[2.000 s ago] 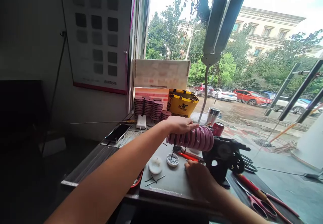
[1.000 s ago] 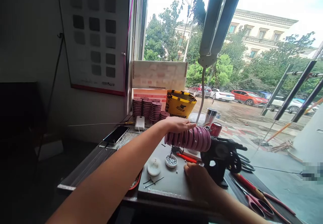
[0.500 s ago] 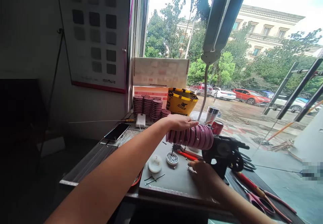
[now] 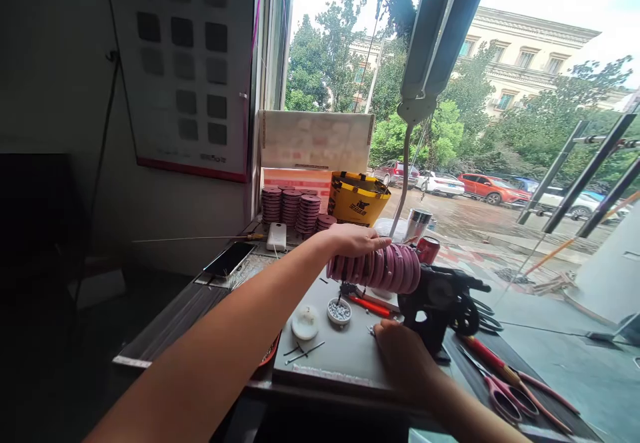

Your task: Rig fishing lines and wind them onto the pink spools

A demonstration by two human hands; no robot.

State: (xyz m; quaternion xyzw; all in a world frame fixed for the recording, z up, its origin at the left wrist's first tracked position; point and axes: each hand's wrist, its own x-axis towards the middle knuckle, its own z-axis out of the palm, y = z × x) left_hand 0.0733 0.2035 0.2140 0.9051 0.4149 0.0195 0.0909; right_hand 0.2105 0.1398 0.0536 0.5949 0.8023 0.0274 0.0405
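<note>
My left hand [image 4: 355, 240] lies with fingers stretched out flat on top of a row of pink discs [image 4: 395, 270]. Small light beads dot the discs, which are carried side by side on a black stand [image 4: 440, 303]. Low over the pale work board, my right hand [image 4: 400, 346] has its fingers drawn together beside some small silvery pieces [image 4: 371, 330]. Whatever is between those fingertips is hidden. Left of it stand a small white dish of grey beads [image 4: 339, 311] and a round white lid-like piece [image 4: 305, 323]. An orange-red tool [image 4: 373, 306] lies behind the dish.
Stacked dark pink discs [image 4: 291, 208] and a yellow bag [image 4: 359, 198] stand at the back. A phone [image 4: 230, 259] and white device [image 4: 277, 236] lie left. Scissors [image 4: 510, 393] and long red-handled pliers [image 4: 493, 353] lie right. A lamp arm [image 4: 417, 110] hangs by the window.
My right hand has shifted slightly and its fingers now cover more of the small silvery pieces. The left hand stays on the discs. The whole view has moved slightly.
</note>
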